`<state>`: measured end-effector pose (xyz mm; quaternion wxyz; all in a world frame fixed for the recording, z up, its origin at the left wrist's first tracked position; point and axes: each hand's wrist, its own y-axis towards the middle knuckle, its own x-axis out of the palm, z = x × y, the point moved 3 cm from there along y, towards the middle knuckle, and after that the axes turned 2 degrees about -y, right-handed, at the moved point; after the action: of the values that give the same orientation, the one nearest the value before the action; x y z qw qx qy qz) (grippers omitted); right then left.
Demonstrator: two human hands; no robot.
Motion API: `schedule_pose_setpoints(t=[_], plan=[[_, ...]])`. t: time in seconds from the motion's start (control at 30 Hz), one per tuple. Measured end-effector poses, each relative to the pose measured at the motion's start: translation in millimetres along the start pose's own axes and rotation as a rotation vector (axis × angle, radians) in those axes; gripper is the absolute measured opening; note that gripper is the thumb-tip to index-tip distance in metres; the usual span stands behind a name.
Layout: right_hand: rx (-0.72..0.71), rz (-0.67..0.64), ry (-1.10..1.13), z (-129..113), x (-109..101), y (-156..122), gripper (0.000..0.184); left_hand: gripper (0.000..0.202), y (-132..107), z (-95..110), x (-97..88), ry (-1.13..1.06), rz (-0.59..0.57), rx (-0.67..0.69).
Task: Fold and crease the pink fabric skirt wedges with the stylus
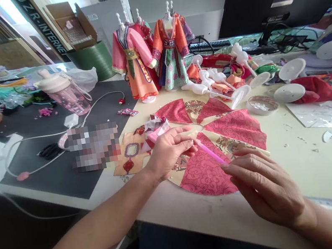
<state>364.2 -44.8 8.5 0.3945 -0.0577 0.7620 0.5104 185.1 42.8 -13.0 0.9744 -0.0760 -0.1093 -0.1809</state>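
Over the pink brocade panels (237, 129), the left hand (171, 153) pinches a slim pink stick (210, 153). The right hand (265, 186), loosely curled, holds its fingertips just beside the stick's far end.

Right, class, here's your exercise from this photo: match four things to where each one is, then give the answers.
Things:
1. black scissors
2. cardboard box
3. pink stick
4. orange doll dress

Places:
A. between the left hand and right hand
B. on the black mat
C. on a white stand
D. on a green bin

Pairs: 1-B, 2-D, 3-A, 4-C
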Motion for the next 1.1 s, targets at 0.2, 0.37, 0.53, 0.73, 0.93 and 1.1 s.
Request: schedule_pose_setpoints(t=[0.2, 0.37, 0.53, 0.73, 0.93, 1.1], plan=[[-0.012, 0.005, -0.004, 0.1, 1.5, -0.5, 0.034, 0.032, -0.7, 2.0, 1.0, -0.006, -0.033, 0.021], [-0.011, 0.005, 0.011, -1.1, 0.7, -1.3, 0.032, 0.032, -1.0, 1.4, 1.1, -0.005, -0.051, 0.031], [-0.018, 0.02, 0.014, -2.5, -1.6, 0.7, 0.033, 0.034, 1.8, -2.2, 0.8, 0.012, -0.062, 0.055], [-0.039, -0.015, 0.065, -8.7, -10.2, -3.9, 0.027, 0.026, -8.4, 16.0, -11.1, 0.444, 0.065, 0.342], [-0.102, -0.154, 0.095, -19.9, -14.6, -18.9, 0.028, 0.013, -69.4, 18.6, -17.8, 0.993, 0.009, 0.773], [-0.163, -0.208, 0.122, -25.5, -8.3, -29.5, 0.023, 0.018, -100.7, -9.0, -13.6, 1.173, -0.125, 0.883]])
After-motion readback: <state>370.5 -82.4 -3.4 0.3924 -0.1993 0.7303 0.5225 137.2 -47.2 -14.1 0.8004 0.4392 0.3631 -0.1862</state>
